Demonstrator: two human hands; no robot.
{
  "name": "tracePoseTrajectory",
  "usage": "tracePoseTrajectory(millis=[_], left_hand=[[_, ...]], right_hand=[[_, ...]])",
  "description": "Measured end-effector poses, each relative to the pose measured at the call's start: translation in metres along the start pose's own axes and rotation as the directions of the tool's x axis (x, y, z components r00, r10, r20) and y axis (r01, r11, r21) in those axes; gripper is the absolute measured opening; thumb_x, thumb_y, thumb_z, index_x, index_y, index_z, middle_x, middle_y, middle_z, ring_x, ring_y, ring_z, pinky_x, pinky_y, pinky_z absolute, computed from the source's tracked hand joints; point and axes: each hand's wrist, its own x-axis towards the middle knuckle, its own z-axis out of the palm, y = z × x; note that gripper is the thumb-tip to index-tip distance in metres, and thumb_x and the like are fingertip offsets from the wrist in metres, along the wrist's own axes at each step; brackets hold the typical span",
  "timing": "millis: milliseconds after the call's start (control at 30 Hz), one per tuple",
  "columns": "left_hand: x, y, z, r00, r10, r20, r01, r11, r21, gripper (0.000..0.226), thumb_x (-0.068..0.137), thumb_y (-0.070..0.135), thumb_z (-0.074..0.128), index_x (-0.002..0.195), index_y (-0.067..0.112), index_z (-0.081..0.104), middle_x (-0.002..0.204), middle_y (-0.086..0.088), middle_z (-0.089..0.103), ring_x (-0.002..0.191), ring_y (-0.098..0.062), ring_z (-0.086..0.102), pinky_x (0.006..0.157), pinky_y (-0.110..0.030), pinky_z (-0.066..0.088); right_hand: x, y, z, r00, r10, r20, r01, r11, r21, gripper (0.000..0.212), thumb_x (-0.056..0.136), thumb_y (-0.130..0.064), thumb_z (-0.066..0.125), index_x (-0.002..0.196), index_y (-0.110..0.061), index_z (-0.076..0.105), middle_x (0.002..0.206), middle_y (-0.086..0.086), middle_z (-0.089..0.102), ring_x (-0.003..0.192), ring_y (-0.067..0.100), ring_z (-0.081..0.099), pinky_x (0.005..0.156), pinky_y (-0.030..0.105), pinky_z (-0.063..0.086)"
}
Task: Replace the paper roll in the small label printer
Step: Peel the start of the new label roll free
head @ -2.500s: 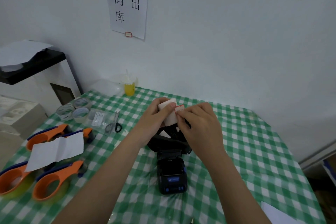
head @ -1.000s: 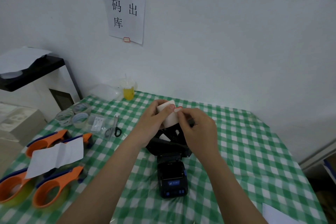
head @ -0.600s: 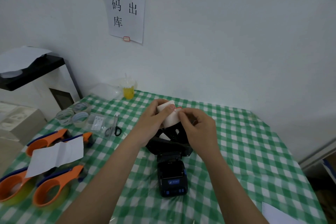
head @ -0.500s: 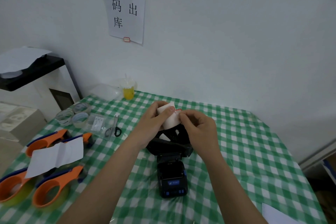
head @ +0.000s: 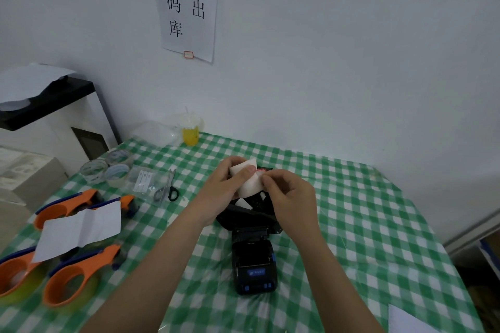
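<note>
A small black label printer (head: pixel 254 265) with blue buttons lies on the green checked table, its lid flipped open toward the back. Above the open lid I hold a white paper roll (head: pixel 250 182). My left hand (head: pixel 221 192) grips the roll from the left, thumb on its top. My right hand (head: pixel 290 197) pinches the small red-edged sticker (head: pixel 260 171) at the roll's loose end with thumb and forefinger. The inside of the paper bay is mostly hidden behind my hands.
Three orange tape dispensers (head: pixel 67 282) and a folded white sheet (head: pixel 78 230) lie at the left. Scissors (head: pixel 166 190), clear tape rolls (head: pixel 105 169) and a small plastic bag sit behind them. A yellow cup (head: pixel 190 130) stands by the wall. A paper corner (head: pixel 408 320) shows at bottom right.
My right hand's fingers have curled in and closed tighter on the red-edged sticker at the roll's end. The left hand and the roll have barely moved.
</note>
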Motion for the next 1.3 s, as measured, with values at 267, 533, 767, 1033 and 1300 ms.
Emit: tracePoseTrajectory(millis=[267, 533, 767, 1033, 1300], left_hand=[[0.009, -0.018, -0.006, 0.999, -0.051, -0.011, 0.051, 0.999, 0.0, 0.012, 0.089, 0.032, 0.056, 0.101, 0.031, 0.055, 0.115, -0.003, 0.058, 0.105, -0.019, 0.06, 0.084, -0.035, 0.056], [0.023, -0.033, -0.007, 0.996, -0.085, -0.023, 0.085, 0.996, -0.011, 0.013, 0.09, 0.031, 0.055, 0.102, 0.03, 0.054, 0.11, 0.002, 0.058, 0.096, -0.011, 0.061, 0.067, -0.02, 0.057], [0.044, -0.055, -0.014, 0.984, -0.172, -0.045, 0.17, 0.984, -0.045, 0.013, 0.09, 0.03, 0.055, 0.103, 0.029, 0.055, 0.11, 0.003, 0.057, 0.101, -0.012, 0.058, 0.079, -0.028, 0.055], [0.078, -0.09, -0.032, 0.963, -0.256, -0.089, 0.25, 0.965, -0.078, 0.007, 0.091, 0.029, 0.054, 0.097, 0.032, 0.054, 0.109, 0.003, 0.056, 0.099, -0.011, 0.058, 0.075, -0.026, 0.053], [0.1, -0.123, -0.051, 0.928, -0.348, -0.135, 0.34, 0.937, -0.08, 0.023, 0.091, 0.03, 0.054, 0.111, 0.019, 0.053, 0.12, -0.009, 0.055, 0.102, -0.021, 0.058, 0.081, -0.034, 0.055]], right_hand=[[0.008, 0.015, 0.006, 0.983, 0.176, 0.053, -0.182, 0.969, 0.165, 0.012, 0.087, -0.014, 0.064, 0.081, -0.02, 0.072, 0.076, -0.006, 0.072, 0.071, 0.005, 0.069, 0.068, 0.022, 0.058], [0.018, 0.033, 0.012, 0.949, 0.309, 0.069, -0.316, 0.907, 0.277, 0.012, 0.087, -0.013, 0.063, 0.08, -0.018, 0.071, 0.075, -0.002, 0.072, 0.066, 0.005, 0.069, 0.061, 0.018, 0.057], [0.037, 0.064, 0.016, 0.869, 0.494, 0.022, -0.466, 0.805, 0.367, 0.012, 0.088, -0.013, 0.062, 0.08, -0.018, 0.07, 0.076, -0.001, 0.072, 0.07, 0.011, 0.07, 0.061, 0.019, 0.055], [0.084, 0.125, 0.035, 0.816, 0.578, 0.027, -0.577, 0.81, 0.106, 0.002, 0.078, -0.017, 0.074, 0.078, -0.015, 0.072, 0.071, 0.002, 0.068, 0.065, 0.01, 0.06, 0.06, 0.019, 0.05], [0.117, 0.186, 0.077, 0.73, 0.648, 0.216, -0.652, 0.756, -0.061, 0.022, 0.083, -0.001, 0.064, 0.066, -0.013, 0.071, 0.074, 0.007, 0.07, 0.074, 0.02, 0.068, 0.085, 0.038, 0.058]])
